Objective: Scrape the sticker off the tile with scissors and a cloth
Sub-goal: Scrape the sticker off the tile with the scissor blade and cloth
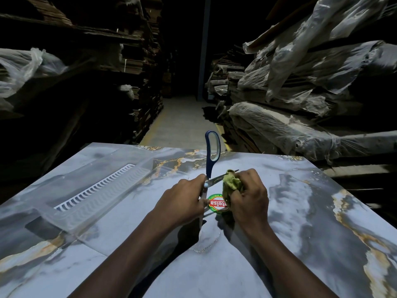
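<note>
the round sticker (216, 203) lies on the marbled tile (300, 222), between both hands. at its 9 o'clock the left hand (182, 201) grips the opened scissors (208, 164). at 3 o'clock the right hand (250, 198) clutches the green cloth (232, 181) against one blade. a clear tray (96, 190) sits farther out at 9 o'clock.

The place was dim. Down the middle of the frame ran a narrow aisle of pale concrete floor (180, 121), a yellow line (153, 128) along its left edge. Dark stacked boxes (137, 67) rose at the left, plastic-wrapped stacks (300, 87) at the right, and a blue post (203, 48) stood at top centre.
</note>
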`<state>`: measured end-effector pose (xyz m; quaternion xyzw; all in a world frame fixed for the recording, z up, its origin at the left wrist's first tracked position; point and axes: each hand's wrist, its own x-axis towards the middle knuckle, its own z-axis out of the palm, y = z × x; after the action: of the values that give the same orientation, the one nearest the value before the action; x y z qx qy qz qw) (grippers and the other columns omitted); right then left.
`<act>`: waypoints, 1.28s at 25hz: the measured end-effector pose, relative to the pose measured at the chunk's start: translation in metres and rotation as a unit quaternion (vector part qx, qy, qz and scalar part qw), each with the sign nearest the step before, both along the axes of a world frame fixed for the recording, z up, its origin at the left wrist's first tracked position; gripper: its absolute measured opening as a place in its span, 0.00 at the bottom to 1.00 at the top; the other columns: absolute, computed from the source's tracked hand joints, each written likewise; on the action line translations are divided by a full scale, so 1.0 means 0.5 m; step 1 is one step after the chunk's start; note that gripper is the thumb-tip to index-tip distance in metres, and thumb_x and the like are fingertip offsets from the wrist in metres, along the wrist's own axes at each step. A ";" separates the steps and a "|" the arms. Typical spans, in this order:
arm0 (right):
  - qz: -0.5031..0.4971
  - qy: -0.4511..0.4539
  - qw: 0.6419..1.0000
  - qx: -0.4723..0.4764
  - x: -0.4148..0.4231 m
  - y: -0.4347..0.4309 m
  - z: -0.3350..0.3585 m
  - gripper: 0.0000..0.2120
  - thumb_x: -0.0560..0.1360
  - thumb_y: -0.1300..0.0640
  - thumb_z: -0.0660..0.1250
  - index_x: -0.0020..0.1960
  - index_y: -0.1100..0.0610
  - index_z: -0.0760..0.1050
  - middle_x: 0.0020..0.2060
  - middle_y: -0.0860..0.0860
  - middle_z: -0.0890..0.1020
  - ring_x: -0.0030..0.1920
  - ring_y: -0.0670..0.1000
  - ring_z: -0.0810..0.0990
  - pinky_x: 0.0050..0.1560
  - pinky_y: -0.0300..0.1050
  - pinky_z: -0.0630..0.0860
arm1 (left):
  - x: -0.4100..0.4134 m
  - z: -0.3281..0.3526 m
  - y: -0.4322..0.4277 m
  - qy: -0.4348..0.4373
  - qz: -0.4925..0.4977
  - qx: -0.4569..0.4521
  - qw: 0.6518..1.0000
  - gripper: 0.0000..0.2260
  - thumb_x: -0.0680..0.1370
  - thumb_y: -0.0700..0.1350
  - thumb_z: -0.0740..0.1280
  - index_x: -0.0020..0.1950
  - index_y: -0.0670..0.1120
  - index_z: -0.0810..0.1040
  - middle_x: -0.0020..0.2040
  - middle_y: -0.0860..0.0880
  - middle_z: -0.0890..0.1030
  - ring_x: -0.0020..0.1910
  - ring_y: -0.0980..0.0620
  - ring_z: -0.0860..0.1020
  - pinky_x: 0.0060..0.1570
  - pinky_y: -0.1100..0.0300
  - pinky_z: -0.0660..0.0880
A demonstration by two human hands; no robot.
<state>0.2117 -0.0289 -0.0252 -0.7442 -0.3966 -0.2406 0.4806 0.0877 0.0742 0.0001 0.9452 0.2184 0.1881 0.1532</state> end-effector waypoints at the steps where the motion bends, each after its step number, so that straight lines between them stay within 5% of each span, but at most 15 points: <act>1: 0.028 -0.049 0.998 -0.014 -0.011 -0.001 -0.002 0.09 0.64 0.61 0.63 0.43 0.52 0.73 0.41 0.48 0.75 0.36 0.54 0.75 0.28 0.46 0.69 | 0.001 0.000 0.000 -0.005 -0.001 0.007 1.000 0.12 0.78 0.50 0.65 0.47 0.55 0.61 0.44 0.49 0.77 0.40 0.49 0.72 0.32 0.57 0.66; 3: 0.063 -0.147 0.984 -0.081 -0.027 0.001 -0.005 0.10 0.64 0.60 0.65 0.44 0.51 0.71 0.41 0.48 0.75 0.35 0.52 0.73 0.25 0.44 0.67 | 0.000 0.002 0.001 -0.009 -0.001 0.008 1.000 0.10 0.78 0.49 0.63 0.47 0.55 0.61 0.42 0.50 0.76 0.40 0.48 0.72 0.31 0.57 0.65; 7: -0.011 -0.079 0.994 -0.071 -0.015 0.004 0.001 0.11 0.64 0.61 0.64 0.44 0.50 0.71 0.41 0.48 0.73 0.35 0.54 0.74 0.27 0.41 0.64 | -0.002 0.003 -0.006 0.004 0.027 -0.005 1.000 0.12 0.78 0.51 0.65 0.48 0.55 0.60 0.44 0.52 0.74 0.43 0.50 0.71 0.31 0.59 0.63; 11: 0.048 -0.187 0.977 -0.095 -0.041 0.001 -0.008 0.15 0.60 0.62 0.68 0.43 0.51 0.68 0.39 0.50 0.74 0.35 0.54 0.73 0.23 0.43 0.65 | 0.001 0.009 -0.009 0.009 0.027 0.010 1.000 0.10 0.77 0.51 0.64 0.48 0.55 0.61 0.43 0.50 0.75 0.41 0.48 0.72 0.31 0.57 0.64; 21: 0.087 -0.040 0.991 -0.095 -0.040 0.007 -0.002 0.10 0.63 0.57 0.58 0.44 0.49 0.71 0.41 0.43 0.72 0.38 0.49 0.72 0.30 0.43 0.64 | -0.001 0.011 -0.011 0.000 0.028 0.009 1.000 0.07 0.78 0.48 0.62 0.50 0.53 0.63 0.41 0.51 0.71 0.40 0.48 0.70 0.31 0.58 0.62; 25: 0.123 -0.053 0.981 -0.141 -0.017 -0.003 -0.009 0.05 0.63 0.54 0.58 0.38 0.52 0.69 0.36 0.46 0.70 0.35 0.52 0.71 0.28 0.46 0.65 | 0.001 -0.003 0.003 0.001 0.051 -0.029 0.998 0.10 0.77 0.50 0.64 0.48 0.55 0.61 0.46 0.49 0.76 0.43 0.47 0.72 0.34 0.56 0.65; 27: 0.137 -0.038 0.986 -0.092 -0.006 -0.011 -0.003 0.07 0.63 0.53 0.57 0.36 0.53 0.72 0.35 0.47 0.72 0.34 0.53 0.72 0.29 0.50 0.69 | 0.001 -0.005 0.006 0.009 0.055 -0.043 0.998 0.13 0.77 0.51 0.66 0.49 0.55 0.60 0.49 0.48 0.76 0.45 0.47 0.72 0.36 0.56 0.65; 29: 0.129 -0.025 0.991 -0.023 -0.009 -0.010 0.013 0.10 0.62 0.54 0.57 0.38 0.54 0.76 0.35 0.47 0.73 0.34 0.52 0.72 0.29 0.49 0.70 | 0.002 -0.006 0.005 0.010 0.053 -0.036 0.998 0.13 0.77 0.52 0.66 0.49 0.55 0.60 0.48 0.49 0.75 0.45 0.47 0.72 0.36 0.56 0.65; 32: 0.134 -0.067 0.986 -0.072 -0.029 -0.001 0.022 0.12 0.63 0.54 0.59 0.43 0.54 0.77 0.39 0.46 0.75 0.36 0.52 0.75 0.29 0.48 0.70 | 0.003 -0.002 -0.002 -0.001 0.042 -0.016 0.999 0.10 0.77 0.50 0.63 0.48 0.55 0.61 0.44 0.50 0.75 0.45 0.46 0.73 0.33 0.56 0.64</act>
<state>0.1970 -0.0292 -0.0143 -0.6993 -0.5405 -0.1936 0.4259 0.0890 0.0733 -0.0010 0.9324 0.2609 0.1915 0.1608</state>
